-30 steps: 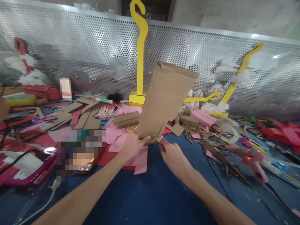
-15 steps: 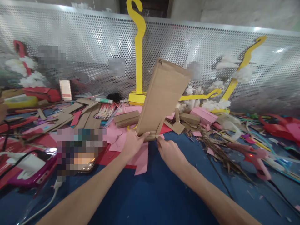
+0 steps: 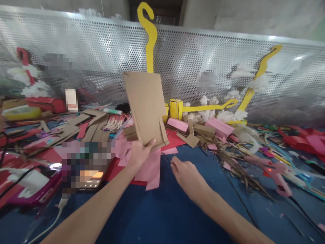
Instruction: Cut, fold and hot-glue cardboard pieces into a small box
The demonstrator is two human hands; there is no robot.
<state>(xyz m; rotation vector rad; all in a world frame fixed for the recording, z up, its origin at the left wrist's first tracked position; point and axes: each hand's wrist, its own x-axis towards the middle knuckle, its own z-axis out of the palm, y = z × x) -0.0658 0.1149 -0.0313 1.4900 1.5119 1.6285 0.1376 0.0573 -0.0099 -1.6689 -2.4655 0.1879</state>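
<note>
My left hand (image 3: 141, 152) grips the lower edge of a piece of brown cardboard (image 3: 146, 105), its thumb on the near face. The cardboard stands nearly upright, with a narrow flap partly separated along its lower right side. Just to the right, apart from the cardboard, my right hand (image 3: 185, 169) is closed in a pinch. A thin dark sliver juts from its fingertips towards the cardboard; its kind cannot be made out. Pink paper (image 3: 152, 173) and red paper (image 3: 174, 140) lie under and beside the cardboard.
A pink glue gun (image 3: 275, 173) with a lit red light lies at right, near dry twigs (image 3: 236, 169). Yellow hook shapes (image 3: 149, 40) stand behind. A phone (image 3: 91, 179) and a purple power strip (image 3: 38, 189) are at left. Perforated metal (image 3: 182, 54) closes the back.
The cardboard has swung left and turned its face more towards me. My right hand has come away from its lower edge and moved slightly down.
</note>
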